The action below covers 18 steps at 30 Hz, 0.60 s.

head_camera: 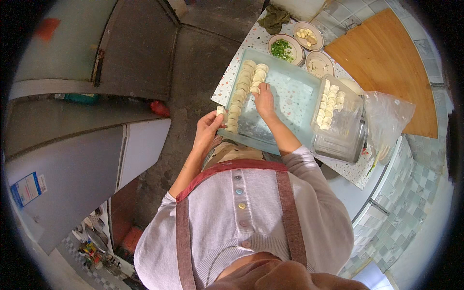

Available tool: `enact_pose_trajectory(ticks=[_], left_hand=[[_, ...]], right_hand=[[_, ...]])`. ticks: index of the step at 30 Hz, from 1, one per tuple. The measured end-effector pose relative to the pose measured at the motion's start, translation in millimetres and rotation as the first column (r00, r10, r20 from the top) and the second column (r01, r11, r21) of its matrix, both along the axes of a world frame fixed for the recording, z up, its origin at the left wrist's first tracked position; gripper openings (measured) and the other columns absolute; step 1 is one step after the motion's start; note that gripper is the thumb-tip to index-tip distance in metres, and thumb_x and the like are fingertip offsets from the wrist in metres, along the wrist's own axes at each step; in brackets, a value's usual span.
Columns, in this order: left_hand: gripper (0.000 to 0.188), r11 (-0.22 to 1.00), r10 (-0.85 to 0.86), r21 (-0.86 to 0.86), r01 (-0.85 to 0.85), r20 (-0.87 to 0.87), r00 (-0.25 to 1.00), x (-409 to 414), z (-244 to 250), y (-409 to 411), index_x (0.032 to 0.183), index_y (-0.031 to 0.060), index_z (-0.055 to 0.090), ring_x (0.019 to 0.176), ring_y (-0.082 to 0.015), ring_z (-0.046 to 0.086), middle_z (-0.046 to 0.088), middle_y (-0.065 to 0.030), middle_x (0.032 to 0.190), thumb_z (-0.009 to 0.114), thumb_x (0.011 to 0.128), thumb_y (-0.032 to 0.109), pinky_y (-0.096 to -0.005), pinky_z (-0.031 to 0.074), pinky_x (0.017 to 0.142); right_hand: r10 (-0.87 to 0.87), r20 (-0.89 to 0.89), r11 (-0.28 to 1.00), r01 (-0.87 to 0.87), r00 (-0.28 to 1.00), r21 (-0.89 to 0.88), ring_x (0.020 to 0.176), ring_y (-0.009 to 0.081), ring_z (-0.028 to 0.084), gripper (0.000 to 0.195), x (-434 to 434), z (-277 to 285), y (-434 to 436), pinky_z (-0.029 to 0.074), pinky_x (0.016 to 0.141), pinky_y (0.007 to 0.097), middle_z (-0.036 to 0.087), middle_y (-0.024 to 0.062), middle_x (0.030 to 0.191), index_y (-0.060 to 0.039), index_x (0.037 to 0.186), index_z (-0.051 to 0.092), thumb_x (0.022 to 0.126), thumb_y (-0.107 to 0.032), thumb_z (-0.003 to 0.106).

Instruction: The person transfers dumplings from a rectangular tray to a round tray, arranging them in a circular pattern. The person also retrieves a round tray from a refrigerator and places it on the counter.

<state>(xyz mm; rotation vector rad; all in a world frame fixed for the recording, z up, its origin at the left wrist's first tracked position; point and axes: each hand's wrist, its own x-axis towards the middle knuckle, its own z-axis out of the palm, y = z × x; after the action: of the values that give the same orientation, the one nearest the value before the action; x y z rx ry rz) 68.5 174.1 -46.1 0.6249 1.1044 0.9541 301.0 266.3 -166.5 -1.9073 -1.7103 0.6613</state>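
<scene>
My left hand [208, 125] grips a pale dumpling [221, 110] between thumb and fingers, just outside the left edge of a large clear tray [286, 59]. My right hand [264, 99] reaches into the tray, its fingertips at the lower end of a short row of dumplings [260, 74]; whether they grip one cannot be told. A longer row of dumplings [237, 96] runs along the tray's left side. To the right, a smaller clear plastic container [354, 119] holds more dumplings [328, 105] in rows and rests partly over a metal tray [339, 154].
Behind the large tray stand a bowl of chopped green onion [282, 50], a bowl of pale cloves [307, 35] and a bowl with scraps [319, 64]. A dark cloth [274, 20] lies at the counter's far corner. A wooden board [388, 69] and plastic bag [386, 112] are at right.
</scene>
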Motion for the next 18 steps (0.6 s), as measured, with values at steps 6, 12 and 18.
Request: enact_pose_trajectory(ticks=[6, 12, 18], left_hand=[[0.036, 0.992, -0.123, 0.026, 0.122, 0.039, 0.992, 19, -9, 18, 0.118, -0.0009, 0.064, 0.093, -0.0136, 0.063, 0.068, -0.0059, 0.107, 0.060, 0.099, 0.030, -0.0312, 0.051, 0.079], [0.029, 0.996, -0.061, -0.050, 0.070, 0.154, 0.986, 34, -12, 29, 0.108, 0.0024, 0.066, 0.086, -0.0122, 0.063, 0.068, -0.0038, 0.096, 0.066, 0.095, 0.028, -0.0290, 0.052, 0.076], [0.039, 0.974, -0.158, -0.151, 0.169, 0.080, 0.984, 59, -20, 31, 0.110, 0.0033, 0.065, 0.087, -0.0138, 0.063, 0.068, -0.0048, 0.097, 0.065, 0.094, 0.039, -0.0306, 0.052, 0.076]], right_hand=[[0.062, 0.003, 0.996, -0.062, 0.998, 0.061, 0.094, 0.0348, 0.061, 0.044, 5, 54, -5, 0.051, 0.079, 0.0433, 0.055, 0.0157, 0.112, -0.0048, 0.118, 0.051, 0.081, -0.009, 0.074], [0.297, -0.392, 0.954, -0.283, 0.871, 0.093, 0.090, 0.0320, 0.063, 0.040, -24, 162, -58, 0.051, 0.076, 0.0394, 0.057, 0.0158, 0.103, -0.0021, 0.117, 0.053, 0.083, -0.012, 0.071], [0.189, -0.378, 0.981, -0.156, 0.906, 0.115, 0.088, 0.0350, 0.060, 0.026, -13, 126, -63, 0.050, 0.076, 0.0402, 0.059, 0.0159, 0.095, 0.0002, 0.105, 0.059, 0.082, -0.008, 0.070]])
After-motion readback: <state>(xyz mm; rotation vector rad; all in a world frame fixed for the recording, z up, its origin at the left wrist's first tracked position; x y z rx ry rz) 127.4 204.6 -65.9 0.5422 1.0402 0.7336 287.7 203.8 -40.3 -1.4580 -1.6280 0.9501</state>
